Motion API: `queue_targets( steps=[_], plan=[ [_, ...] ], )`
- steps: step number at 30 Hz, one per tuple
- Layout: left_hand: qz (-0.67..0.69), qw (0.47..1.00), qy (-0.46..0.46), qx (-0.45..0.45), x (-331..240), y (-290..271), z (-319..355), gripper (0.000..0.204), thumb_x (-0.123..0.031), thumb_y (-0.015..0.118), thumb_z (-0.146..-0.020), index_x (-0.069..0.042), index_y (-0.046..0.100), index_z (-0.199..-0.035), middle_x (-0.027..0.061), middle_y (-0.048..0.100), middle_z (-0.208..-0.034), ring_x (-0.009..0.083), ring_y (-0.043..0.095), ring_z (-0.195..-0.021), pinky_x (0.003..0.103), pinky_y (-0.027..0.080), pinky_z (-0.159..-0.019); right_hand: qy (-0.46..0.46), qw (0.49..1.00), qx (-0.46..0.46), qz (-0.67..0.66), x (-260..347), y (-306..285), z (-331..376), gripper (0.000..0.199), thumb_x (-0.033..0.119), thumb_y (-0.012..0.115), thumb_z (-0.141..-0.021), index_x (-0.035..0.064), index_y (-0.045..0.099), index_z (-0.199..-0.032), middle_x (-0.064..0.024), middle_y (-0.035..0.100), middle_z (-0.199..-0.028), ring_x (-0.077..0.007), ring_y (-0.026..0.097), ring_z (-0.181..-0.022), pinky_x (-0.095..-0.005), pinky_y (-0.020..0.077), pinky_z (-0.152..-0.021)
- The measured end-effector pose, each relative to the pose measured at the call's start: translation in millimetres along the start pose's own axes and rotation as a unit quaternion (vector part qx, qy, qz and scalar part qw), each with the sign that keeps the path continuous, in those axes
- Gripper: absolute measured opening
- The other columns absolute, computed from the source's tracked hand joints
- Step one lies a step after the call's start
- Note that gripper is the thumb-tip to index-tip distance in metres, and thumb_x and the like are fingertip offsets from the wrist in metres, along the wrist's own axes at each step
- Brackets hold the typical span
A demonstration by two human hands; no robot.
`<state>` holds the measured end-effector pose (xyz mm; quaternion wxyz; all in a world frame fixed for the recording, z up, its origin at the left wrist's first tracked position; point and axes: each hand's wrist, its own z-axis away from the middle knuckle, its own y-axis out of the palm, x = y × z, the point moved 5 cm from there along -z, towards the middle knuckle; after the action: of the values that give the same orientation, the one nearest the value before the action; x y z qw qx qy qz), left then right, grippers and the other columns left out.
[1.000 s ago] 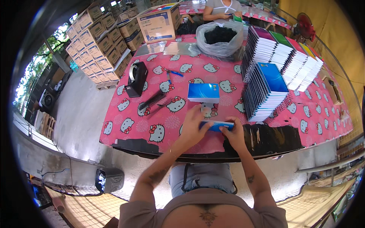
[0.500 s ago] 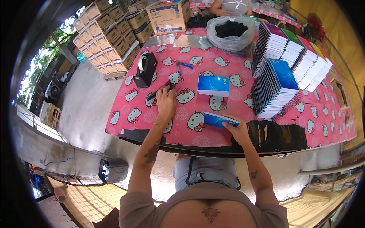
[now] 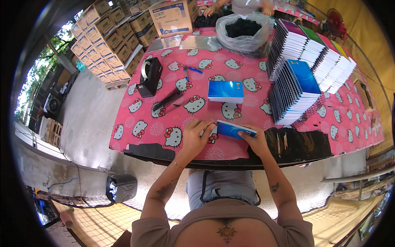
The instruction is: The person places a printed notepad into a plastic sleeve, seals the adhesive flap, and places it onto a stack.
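Observation:
My right hand (image 3: 253, 139) grips a small blue notebook (image 3: 230, 129) by its right end, thumb on top, above the near part of the table. Just off the notebook's left end, my left hand (image 3: 198, 135) has its fingertips pinched together. Whatever thin thing sits in that pinch is too small to make out. A bunch of black spiral binding coils (image 3: 168, 102) lies on the pink patterned tablecloth, beyond my left hand. Farther out from the held notebook, a short stack of blue notebooks (image 3: 225, 91) rests flat.
At right stand tall stacks of spiral notebooks, a blue-covered stack (image 3: 302, 80) nearest. A tape dispenser (image 3: 149, 78), blue pens (image 3: 193, 70), a plastic bag of black coils (image 3: 245, 35) and a carton (image 3: 173, 18) occupy the far side. Another person's hand (image 3: 210, 10) shows beyond.
My left hand has left the black coils and come nearer to me and right, beside the held notebook, its fingers now pinched. My right hand keeps its grip on the notebook.

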<state>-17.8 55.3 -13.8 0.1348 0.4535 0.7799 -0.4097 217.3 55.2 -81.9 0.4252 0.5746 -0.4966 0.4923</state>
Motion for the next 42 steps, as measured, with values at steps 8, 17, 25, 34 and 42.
queue_targets(
  steps=[8,17,25,34,42],
  plan=[
    [0.0,0.987,-0.128,0.094,18,7,-2,0.013,-0.015,0.071,-0.092,-0.003,0.072,-0.097,0.0135,0.067,-0.083,0.025,0.062,-0.063,0.033,0.048,-0.058,0.004,1.0,0.001,0.003,-3,-1,1,0.025,0.003,0.072,-0.09,-0.0015,0.071,-0.114,-0.001,0.071,-0.1,-0.0066,0.06,-0.092,-0.0236,0.0489,-0.083],
    [0.061,0.973,0.026,0.219,-1,-8,-18,0.019,-0.015,0.071,-0.09,-0.004,0.067,-0.106,0.0125,0.065,-0.088,0.0284,0.064,-0.073,0.038,0.05,-0.065,0.017,0.997,0.029,0.074,8,8,14,0.022,0.004,0.075,-0.087,-0.0002,0.072,-0.109,-0.004,0.07,-0.094,-0.01,0.059,-0.085,-0.0259,0.0474,-0.078],
    [0.054,0.979,-0.008,0.197,-10,-6,-11,0.019,-0.014,0.069,-0.092,-0.004,0.066,-0.108,0.0113,0.061,-0.091,0.0279,0.065,-0.079,0.037,0.05,-0.066,0.001,1.0,-0.009,0.022,10,8,24,0.021,0.004,0.074,-0.089,-0.0003,0.072,-0.11,-0.0012,0.07,-0.097,-0.0075,0.061,-0.087,-0.0246,0.0489,-0.079],
    [0.101,0.981,-0.005,0.166,-27,-10,-15,0.021,-0.006,0.063,-0.096,-0.002,0.062,-0.116,0.0129,0.057,-0.087,0.0202,0.066,-0.064,0.032,0.054,-0.058,0.0,1.0,-0.018,-0.003,8,7,25,0.021,0.004,0.073,-0.089,-0.0003,0.071,-0.11,-0.0014,0.07,-0.098,-0.0077,0.061,-0.088,-0.0249,0.0489,-0.08],
    [0.189,0.939,-0.15,0.245,1,-3,-7,0.027,-0.015,0.057,-0.102,-0.002,0.06,-0.126,0.0092,0.068,-0.089,0.017,0.067,-0.081,0.03,0.053,-0.07,0.011,0.999,-0.015,0.028,16,9,25,0.021,0.002,0.071,-0.09,0.0002,0.072,-0.111,-0.0019,0.07,-0.097,-0.0089,0.061,-0.089,-0.0246,0.0484,-0.082]
  ],
)
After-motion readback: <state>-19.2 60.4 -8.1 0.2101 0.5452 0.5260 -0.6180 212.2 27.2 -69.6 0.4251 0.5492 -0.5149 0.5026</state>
